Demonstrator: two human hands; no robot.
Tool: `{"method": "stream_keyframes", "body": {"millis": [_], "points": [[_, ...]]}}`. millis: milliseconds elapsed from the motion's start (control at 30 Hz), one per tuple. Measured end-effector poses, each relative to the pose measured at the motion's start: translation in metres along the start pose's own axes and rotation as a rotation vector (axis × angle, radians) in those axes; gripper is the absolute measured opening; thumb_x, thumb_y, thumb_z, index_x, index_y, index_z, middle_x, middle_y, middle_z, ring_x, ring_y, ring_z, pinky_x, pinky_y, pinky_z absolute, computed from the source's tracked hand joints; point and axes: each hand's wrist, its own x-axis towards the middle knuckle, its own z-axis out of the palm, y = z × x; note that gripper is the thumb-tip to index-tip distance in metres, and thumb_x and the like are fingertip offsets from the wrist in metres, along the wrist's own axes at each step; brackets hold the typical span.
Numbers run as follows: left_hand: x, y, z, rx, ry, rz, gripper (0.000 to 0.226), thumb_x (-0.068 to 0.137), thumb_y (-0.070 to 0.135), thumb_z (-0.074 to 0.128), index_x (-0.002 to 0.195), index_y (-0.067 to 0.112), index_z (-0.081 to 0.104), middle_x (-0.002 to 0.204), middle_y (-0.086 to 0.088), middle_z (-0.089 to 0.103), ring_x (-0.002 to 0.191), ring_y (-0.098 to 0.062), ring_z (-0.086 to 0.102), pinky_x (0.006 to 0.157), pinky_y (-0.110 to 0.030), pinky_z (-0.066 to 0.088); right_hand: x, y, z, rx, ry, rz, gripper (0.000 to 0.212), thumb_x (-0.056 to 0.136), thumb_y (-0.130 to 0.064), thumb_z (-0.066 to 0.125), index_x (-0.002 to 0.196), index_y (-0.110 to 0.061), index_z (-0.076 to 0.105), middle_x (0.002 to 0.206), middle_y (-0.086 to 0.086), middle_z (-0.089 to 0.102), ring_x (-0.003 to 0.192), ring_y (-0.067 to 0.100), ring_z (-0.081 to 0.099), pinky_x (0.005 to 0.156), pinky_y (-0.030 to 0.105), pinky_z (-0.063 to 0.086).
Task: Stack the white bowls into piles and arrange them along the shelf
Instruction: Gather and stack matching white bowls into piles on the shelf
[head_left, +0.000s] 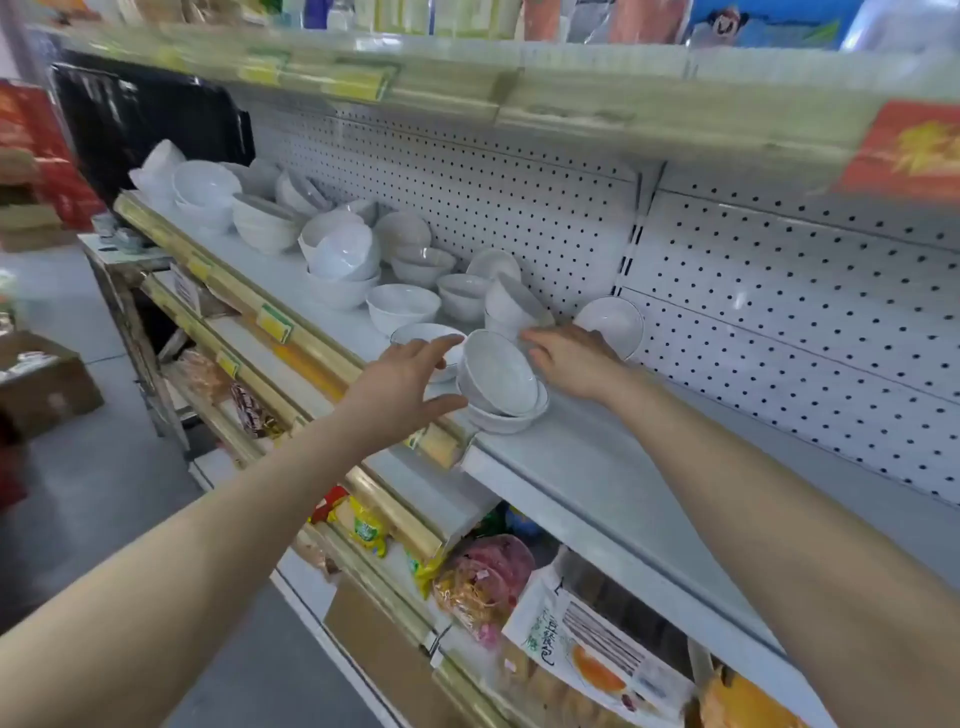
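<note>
**White bowls on the shop shelf (597, 467).** A short pile (501, 387), its top bowl tilted, sits at the shelf's front edge. A leaning pile (511, 306) and a bowl on its rim (613, 322) stand by the back pegboard (519, 171). Left hand (410, 379): fingers spread wide, holding nothing, just beside the short pile. Right hand (571, 358): reaches toward the leaning pile; its grip cannot be made out. Hazard: a nudge from either hand would likely tip the tilted top bowl over the front edge.

The right hand (571, 358) hides the lower-left part of a tilted bowl (615, 319); upper-shelf price labels (358, 85) blur unreadably.
</note>
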Motion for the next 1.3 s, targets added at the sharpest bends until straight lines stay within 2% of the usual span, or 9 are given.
{"method": "stream_keyframes", "body": {"millis": [300, 400, 500, 600, 733, 800, 1000, 1133, 1300], "points": [[0.02, -0.014, 0.023, -0.092, 0.089, 0.067, 0.075, 0.079, 0.054, 0.071, 0.141, 0.018, 0.048, 0.104, -0.001, 0.065, 0.094, -0.023, 0.06, 0.074, -0.035, 0.05, 0.019, 0.0, 0.012, 0.19, 0.001, -0.004, 0.025, 0.096, -0.019, 0.044, 0.099, -0.022, 0.069, 0.091, 0.004, 0.067, 0.089, 0.026, 0.058, 0.073, 0.034, 0.045], [0.024, -0.018, 0.03, -0.058, 0.132, 0.171, 0.075, 0.079, 0.064, 0.057, 0.133, 0.012, 0.057, 0.09, -0.002, 0.066, 0.083, -0.026, 0.061, 0.065, -0.036, 0.051, 0.022, -0.002, 0.006, 0.184, -0.028, 0.015, 0.031, 0.097, -0.021, 0.044, 0.108, -0.028, 0.072, 0.104, -0.004, 0.072, 0.095, 0.022, 0.061, 0.076, 0.033, 0.046], [0.028, -0.022, 0.032, -0.082, 0.139, 0.233, 0.073, 0.079, 0.065, 0.053, 0.129, 0.012, 0.061, 0.091, -0.002, 0.067, 0.089, -0.027, 0.059, 0.074, -0.034, 0.05, 0.022, -0.003, 0.0, 0.194, -0.016, 0.057, 0.03, 0.1, -0.023, 0.046, 0.114, -0.031, 0.071, 0.118, -0.009, 0.069, 0.104, 0.018, 0.058, 0.081, 0.026, 0.043], [0.035, -0.03, 0.031, -0.105, 0.104, 0.28, 0.073, 0.079, 0.065, 0.055, 0.127, 0.012, 0.064, 0.097, -0.003, 0.067, 0.098, -0.026, 0.056, 0.081, -0.032, 0.048, 0.018, -0.006, -0.003, 0.196, -0.004, 0.13, 0.03, 0.099, -0.02, 0.046, 0.112, -0.028, 0.072, 0.115, -0.005, 0.069, 0.102, 0.02, 0.058, 0.089, 0.032, 0.047], [0.041, -0.041, 0.031, -0.154, 0.085, 0.339, 0.072, 0.079, 0.066, 0.054, 0.125, 0.012, 0.065, 0.097, -0.003, 0.066, 0.099, -0.026, 0.055, 0.083, -0.033, 0.048, 0.013, -0.014, -0.005, 0.18, -0.03, 0.21, 0.032, 0.097, -0.017, 0.047, 0.072, -0.029, 0.061, 0.075, -0.007, 0.055, 0.082, 0.022, 0.047, 0.067, 0.032, 0.038], [0.044, -0.047, 0.034, -0.175, 0.073, 0.357, 0.072, 0.079, 0.067, 0.052, 0.125, 0.013, 0.064, 0.096, -0.003, 0.066, 0.1, -0.027, 0.055, 0.085, -0.035, 0.049, 0.011, -0.018, -0.002, 0.165, -0.021, 0.262, 0.03, 0.095, -0.016, 0.047, 0.066, -0.019, 0.05, 0.066, -0.003, 0.044, 0.076, 0.023, 0.042, 0.06, 0.032, 0.03], [0.051, -0.058, 0.041, -0.243, 0.017, 0.378, 0.071, 0.082, 0.069, 0.049, 0.127, 0.016, 0.063, 0.098, -0.003, 0.065, 0.102, -0.025, 0.054, 0.085, -0.034, 0.05, 0.007, -0.029, 0.003, 0.186, 0.031, 0.387, 0.03, 0.096, -0.019, 0.049, 0.067, -0.02, 0.059, 0.07, 0.001, 0.054, 0.075, 0.021, 0.046, 0.061, 0.03, 0.033], [0.056, -0.063, 0.046, -0.264, -0.013, 0.416, 0.068, 0.084, 0.068, 0.048, 0.13, 0.019, 0.061, 0.095, 0.0, 0.063, 0.1, -0.023, 0.052, 0.087, -0.033, 0.047, 0.006, -0.03, 0.008, 0.191, 0.032, 0.472, 0.024, 0.094, -0.024, 0.05, 0.088, -0.008, 0.067, 0.087, 0.012, 0.065, 0.085, 0.028, 0.057, 0.071, 0.034, 0.045], [0.061, -0.081, 0.032, -0.318, 0.015, 0.372, 0.068, 0.082, 0.066, 0.051, 0.125, 0.015, 0.064, 0.107, -0.003, 0.065, 0.104, -0.027, 0.055, 0.091, -0.035, 0.047, 0.008, -0.031, -0.007, 0.143, 0.09, 0.519, 0.026, 0.098, -0.029, 0.047, 0.099, -0.024, 0.072, 0.098, -0.002, 0.067, 0.097, 0.023, 0.057, 0.088, 0.035, 0.049]]}}
